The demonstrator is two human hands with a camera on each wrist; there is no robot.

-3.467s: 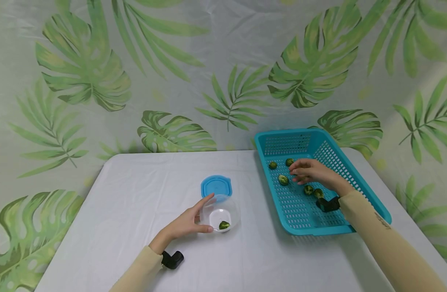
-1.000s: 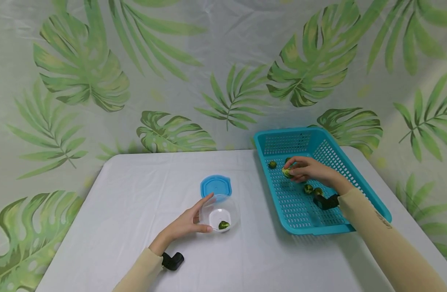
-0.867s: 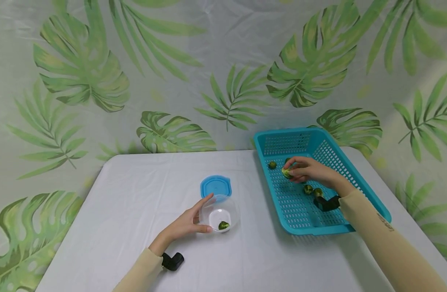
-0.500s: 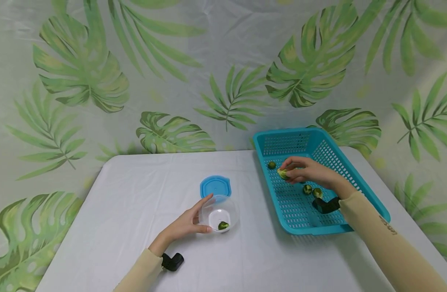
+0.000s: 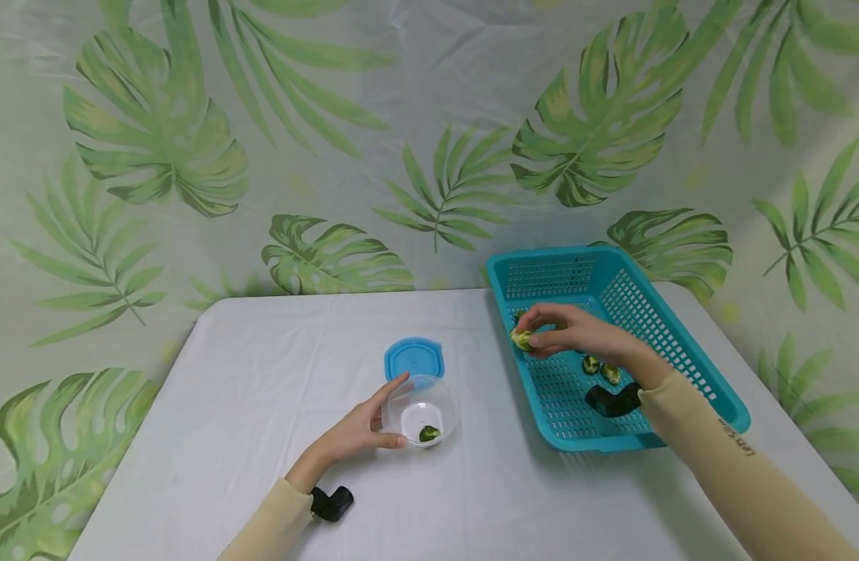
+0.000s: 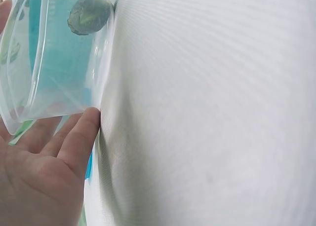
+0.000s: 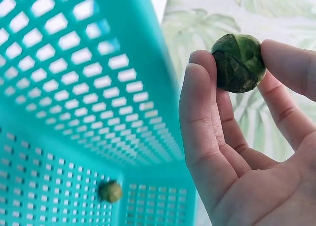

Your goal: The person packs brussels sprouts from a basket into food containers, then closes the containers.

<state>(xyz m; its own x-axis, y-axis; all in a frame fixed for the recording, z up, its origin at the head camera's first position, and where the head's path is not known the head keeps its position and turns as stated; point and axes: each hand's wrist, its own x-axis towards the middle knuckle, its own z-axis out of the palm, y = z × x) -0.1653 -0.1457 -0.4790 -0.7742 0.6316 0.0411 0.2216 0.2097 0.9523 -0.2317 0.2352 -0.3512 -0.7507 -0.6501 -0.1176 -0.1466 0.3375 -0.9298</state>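
Note:
My right hand (image 5: 576, 331) pinches a Brussels sprout (image 5: 521, 340) between thumb and fingertips, over the left side wall of the turquoise basket (image 5: 534, 401). In the right wrist view the held sprout (image 7: 239, 63) is round and dark green, raised above the basket mesh. My left hand (image 5: 359, 432) steadies a clear plastic container (image 5: 417, 409) from its left side, thumb near the front and fingers behind. One sprout (image 5: 429, 433) lies inside that container. Seen from the left wrist, fingertips meet the container wall (image 6: 64, 78) low by the white cloth.
Several sprouts stay on the basket floor, two of them (image 5: 591, 364) near the middle and one (image 7: 110, 191) in a corner. A blue lid (image 5: 414, 358) lies just behind the container. White cloth (image 5: 261, 366) covers the table, with a leaf-print curtain (image 5: 443, 117) behind.
My right hand has taken hold of a sprout from the basket floor, lifted it and carried it left to the basket's side wall. The left hand and container have stayed put.

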